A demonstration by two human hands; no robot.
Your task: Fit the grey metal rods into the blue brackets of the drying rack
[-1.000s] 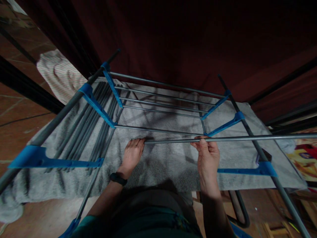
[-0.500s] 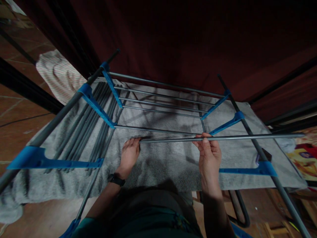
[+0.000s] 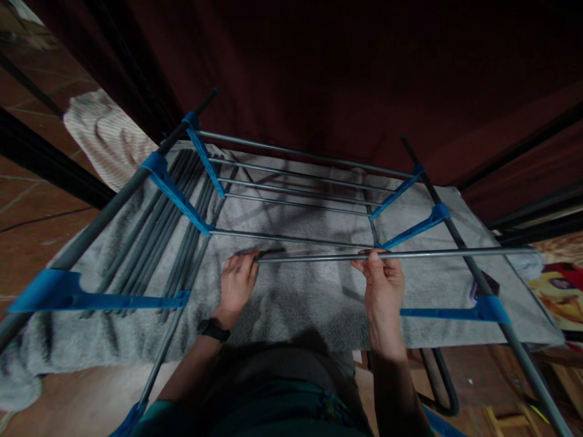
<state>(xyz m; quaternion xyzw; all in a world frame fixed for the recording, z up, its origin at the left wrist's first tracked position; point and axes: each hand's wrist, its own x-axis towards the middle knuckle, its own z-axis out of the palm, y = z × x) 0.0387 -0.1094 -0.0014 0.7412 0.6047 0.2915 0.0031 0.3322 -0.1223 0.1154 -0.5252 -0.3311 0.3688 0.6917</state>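
The right hand (image 3: 384,285) is closed around a loose rod (image 3: 314,257), thumb on top and fingers curled under it, about halfway along its length. The rod is thin, grey and metallic, and it runs nearly level from left to right above the middle of the grey towel (image 3: 291,309); its right end reaches out past the rack's right rail (image 3: 460,249), toward the towel's right edge. The left hand (image 3: 237,280) sits at the rod's left end with its fingers bent and the fingertips meeting the tip (whether they actually close round it I cannot tell). A black wristband (image 3: 210,329) circles the left wrist.

Both hands work inside the frame of a drying rack (image 3: 291,152), which stands over the towel. Five fixed rungs (image 3: 296,191) cross the frame beyond the hands, toward the towel's far edge, set between slanting blue brackets (image 3: 177,194). Another blue bracket (image 3: 455,314) juts in from the right rail just beside the right hand. A bundle of spare rods (image 3: 159,233) lies on the left part of the towel, below the rack's left rail. Past the towel's far left corner a striped cloth (image 3: 104,136) lies on the tiled floor (image 3: 31,224), and a dark red curtain (image 3: 319,73) hangs behind the far edge.
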